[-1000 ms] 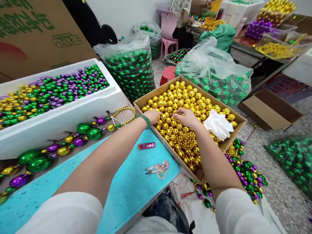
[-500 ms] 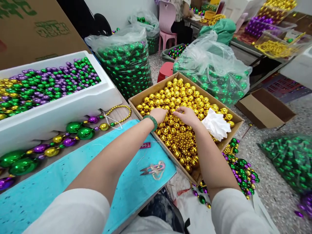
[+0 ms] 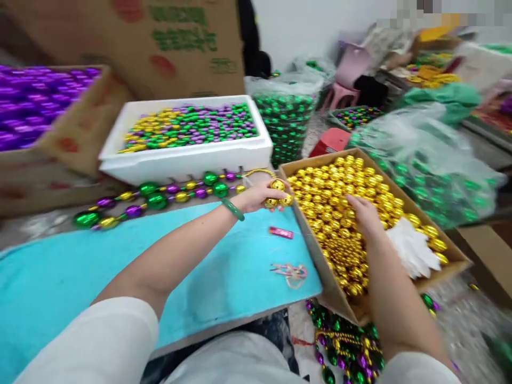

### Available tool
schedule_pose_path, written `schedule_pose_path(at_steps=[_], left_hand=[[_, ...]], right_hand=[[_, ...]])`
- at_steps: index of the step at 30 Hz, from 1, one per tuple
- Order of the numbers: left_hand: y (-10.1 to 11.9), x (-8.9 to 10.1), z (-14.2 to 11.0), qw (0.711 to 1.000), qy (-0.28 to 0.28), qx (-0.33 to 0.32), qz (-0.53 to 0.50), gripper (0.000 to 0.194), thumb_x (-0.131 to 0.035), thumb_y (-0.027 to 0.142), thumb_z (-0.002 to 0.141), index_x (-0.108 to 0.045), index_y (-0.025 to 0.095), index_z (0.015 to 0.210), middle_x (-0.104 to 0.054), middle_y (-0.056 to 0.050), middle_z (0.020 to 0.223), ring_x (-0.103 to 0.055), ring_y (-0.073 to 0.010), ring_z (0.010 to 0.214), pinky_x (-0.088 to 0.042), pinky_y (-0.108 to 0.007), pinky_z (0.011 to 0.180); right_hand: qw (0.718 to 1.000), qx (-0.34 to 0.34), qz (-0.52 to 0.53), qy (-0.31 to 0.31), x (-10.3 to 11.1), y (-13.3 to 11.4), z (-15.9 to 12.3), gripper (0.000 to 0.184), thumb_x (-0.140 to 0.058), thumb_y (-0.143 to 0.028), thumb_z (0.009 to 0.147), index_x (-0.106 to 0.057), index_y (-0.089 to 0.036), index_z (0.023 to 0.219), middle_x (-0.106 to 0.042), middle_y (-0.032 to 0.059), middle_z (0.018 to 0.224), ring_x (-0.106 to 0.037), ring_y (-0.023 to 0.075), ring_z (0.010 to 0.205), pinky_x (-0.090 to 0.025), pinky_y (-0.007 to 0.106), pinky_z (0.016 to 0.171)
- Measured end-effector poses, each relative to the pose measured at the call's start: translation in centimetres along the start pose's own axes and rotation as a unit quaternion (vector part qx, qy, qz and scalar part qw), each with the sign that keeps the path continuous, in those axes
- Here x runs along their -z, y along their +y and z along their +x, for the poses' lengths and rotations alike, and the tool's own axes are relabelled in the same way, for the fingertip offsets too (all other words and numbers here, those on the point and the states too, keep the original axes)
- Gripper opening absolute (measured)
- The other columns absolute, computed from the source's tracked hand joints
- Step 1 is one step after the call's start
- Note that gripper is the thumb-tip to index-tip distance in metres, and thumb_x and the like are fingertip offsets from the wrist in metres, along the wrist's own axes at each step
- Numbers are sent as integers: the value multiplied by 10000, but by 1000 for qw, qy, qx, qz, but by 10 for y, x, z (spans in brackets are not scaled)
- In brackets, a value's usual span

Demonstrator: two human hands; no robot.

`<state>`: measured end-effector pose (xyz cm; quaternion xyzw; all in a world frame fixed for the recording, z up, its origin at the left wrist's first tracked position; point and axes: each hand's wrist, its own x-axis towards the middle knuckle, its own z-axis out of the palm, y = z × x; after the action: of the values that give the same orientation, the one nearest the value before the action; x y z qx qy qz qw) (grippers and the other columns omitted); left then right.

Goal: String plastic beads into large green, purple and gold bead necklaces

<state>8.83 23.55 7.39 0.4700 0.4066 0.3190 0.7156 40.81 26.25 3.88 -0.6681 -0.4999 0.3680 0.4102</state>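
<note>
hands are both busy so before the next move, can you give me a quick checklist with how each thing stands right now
1. Left hand has a grip: ok, its fingers hold several gold balls.
2. Right hand holds something: cannot tell, it is blurred over the gold pile in the carton.
3. Blue surface free of small items: not ok, scissors and a pink packet lie on it.
4. Carton holds only gold balls: not ok, a crumpled white piece lies in it too.
5. Big bead string clear of the left hand: cannot tell, its gold loop is close behind the hand.
</note>
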Motion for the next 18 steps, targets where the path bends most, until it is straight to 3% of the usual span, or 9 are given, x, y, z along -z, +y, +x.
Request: schedule_pose_path(at_steps=[2,4,6,8,10,12,14,16,18], left_hand=[[-3,29,-52,998,52,-21,12,524,-746,317,702,-511,194,1154,-653,-45,877,-661,-146,614,-399,-193,444],[-8,57,-107,987,143,-30,61,478,-711,303,736,-510,202,1158,-664,-50,905,-655,-137,626,-412,-204,469],[-17,81,-162,952,268,-7,147,441,-674,293,769,-508,212,1169,-674,-49,931,-655,-141,658,-449,-233,518],[-31,101,-212,876,394,33,277,402,-644,280,787,-521,215,1164,-680,-53,971,-665,-171,754,-499,-281,615],[-50,118,-252,769,471,75,425,358,-590,247,811,-539,211,1164,-677,-71,1043,-661,-224,910,-519,-336,741],[-70,131,-280,675,491,118,538,360,-519,196,835,-539,204,1195,-654,-100,1135,-634,-270,1025,-507,-377,823],[-88,141,-297,622,483,158,595,391,-453,163,859,-516,196,1243,-622,-129,1197,-619,-295,1054,-501,-401,835],[-103,149,-305,602,478,177,615,407,-409,151,876,-502,190,1270,-600,-142,1220,-607,-303,1054,-502,-406,827],[-115,157,-307,605,482,172,610,433,-392,143,879,-485,187,1299,-589,-143,1235,-587,-305,1073,-502,-407,840]], right_hand=[[996,21,-83,23,-18,-23,-8,364,-691,-531,651,-703,-198,798,-700,61,823,-630,245,875,-483,407,848],[990,67,-114,-39,-47,-51,-23,313,-679,-510,681,-718,-235,825,-707,86,841,-632,241,831,-478,409,806],[976,121,-110,-146,-87,-81,-50,254,-680,-486,690,-719,-271,820,-715,100,862,-634,229,796,-484,387,743],[947,172,-102,-252,-135,-107,-87,295,-672,-505,696,-719,-261,855,-713,88,853,-635,224,752,-495,376,691],[916,199,-111,-329,-193,-124,-129,366,-650,-524,730,-709,-227,936,-708,71,829,-615,200,665,-493,353,631],[894,225,-108,-371,-257,-132,-170,366,-611,-498,789,-689,-197,982,-710,68,884,-608,175,659,-492,323,632],[880,263,-107,-381,-321,-134,-204,328,-589,-450,833,-673,-180,998,-705,68,953,-624,176,754,-495,311,721],[870,298,-146,-365,-377,-130,-232,315,-558,-404,877,-656,-160,1050,-689,93,1022,-623,202,918,-474,318,837],[863,321,-198,-337,-419,-124,-251,343,-538,-389,902,-640,-138,1114,-656,134,1111,-594,231,1023,-448,329,897]])
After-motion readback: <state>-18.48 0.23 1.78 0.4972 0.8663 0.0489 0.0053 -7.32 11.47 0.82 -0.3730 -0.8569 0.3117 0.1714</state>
